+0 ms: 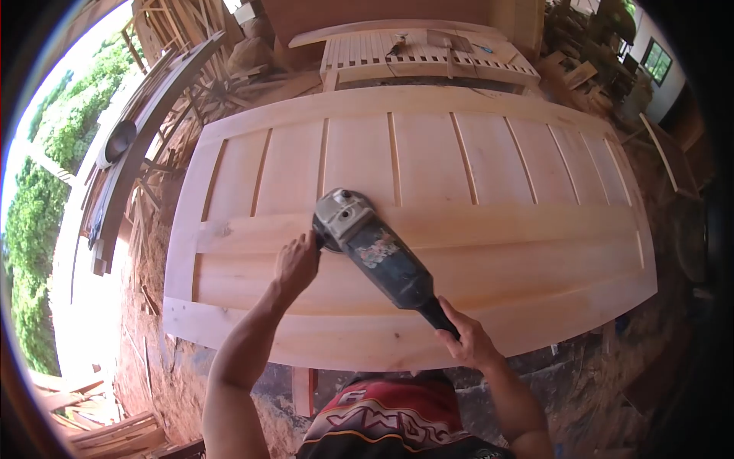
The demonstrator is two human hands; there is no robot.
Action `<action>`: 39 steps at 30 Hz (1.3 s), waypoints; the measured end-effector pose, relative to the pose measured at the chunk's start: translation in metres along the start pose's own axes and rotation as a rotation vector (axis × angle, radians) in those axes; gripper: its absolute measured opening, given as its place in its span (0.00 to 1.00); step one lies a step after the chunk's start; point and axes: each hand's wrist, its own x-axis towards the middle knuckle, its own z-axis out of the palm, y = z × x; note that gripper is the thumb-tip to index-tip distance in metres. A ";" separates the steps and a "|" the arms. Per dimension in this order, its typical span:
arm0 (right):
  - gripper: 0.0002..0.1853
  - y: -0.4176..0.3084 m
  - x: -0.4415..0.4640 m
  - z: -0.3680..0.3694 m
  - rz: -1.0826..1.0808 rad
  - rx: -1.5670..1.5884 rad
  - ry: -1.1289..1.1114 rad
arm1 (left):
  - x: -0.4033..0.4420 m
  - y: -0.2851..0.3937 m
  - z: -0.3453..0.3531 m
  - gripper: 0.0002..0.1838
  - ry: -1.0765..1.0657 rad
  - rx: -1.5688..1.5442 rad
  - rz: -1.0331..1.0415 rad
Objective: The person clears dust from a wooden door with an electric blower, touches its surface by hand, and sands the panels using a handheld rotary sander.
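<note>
A large pale wooden panel (428, 229) with long grooves lies flat in front of me. On its middle rests a dark angle grinder (382, 252) with a grey metal head, slanting from upper left to lower right. My left hand (297, 264) is closed at the left side of the grinder's head, on its side handle, which is mostly hidden. Farther down, my right hand (468, 340) wraps round the black rear end of the tool. The disc under the head is largely out of sight.
Behind the panel stands a slatted wooden piece (359, 74) with tools on it. Long boards (153, 138) lean on a rack at the left. Wood scraps (115, 436) lie at the lower left, and more offcuts (581, 74) are piled at the upper right.
</note>
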 end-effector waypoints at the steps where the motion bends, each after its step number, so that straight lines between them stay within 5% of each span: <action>1: 0.35 0.004 -0.012 -0.008 0.039 -0.024 0.035 | 0.006 0.018 0.004 0.15 -0.033 -0.012 0.023; 6: 0.33 0.038 -0.088 -0.054 0.145 -0.274 0.259 | 0.046 0.136 0.029 0.14 -0.076 -0.102 0.191; 9: 0.33 0.025 -0.110 -0.074 0.582 0.024 0.284 | 0.061 0.182 0.034 0.09 -0.107 -0.153 0.257; 12: 0.34 0.031 -0.110 -0.073 0.584 -0.005 0.257 | 0.063 0.179 0.028 0.09 -0.161 -0.165 0.242; 23: 0.33 -0.020 0.019 0.047 0.026 -0.079 0.075 | -0.004 -0.036 -0.010 0.10 -0.055 -0.115 -0.109; 29: 0.37 -0.046 0.078 0.091 -0.105 0.025 -0.120 | -0.029 -0.133 -0.030 0.12 -0.008 -0.039 -0.230; 33: 0.37 -0.035 0.064 0.080 -0.097 -0.010 -0.080 | -0.022 -0.120 -0.020 0.13 0.002 -0.042 -0.167; 39: 0.31 0.003 -0.015 0.009 0.047 -0.122 0.159 | 0.023 0.016 0.000 0.08 -0.104 -0.100 -0.044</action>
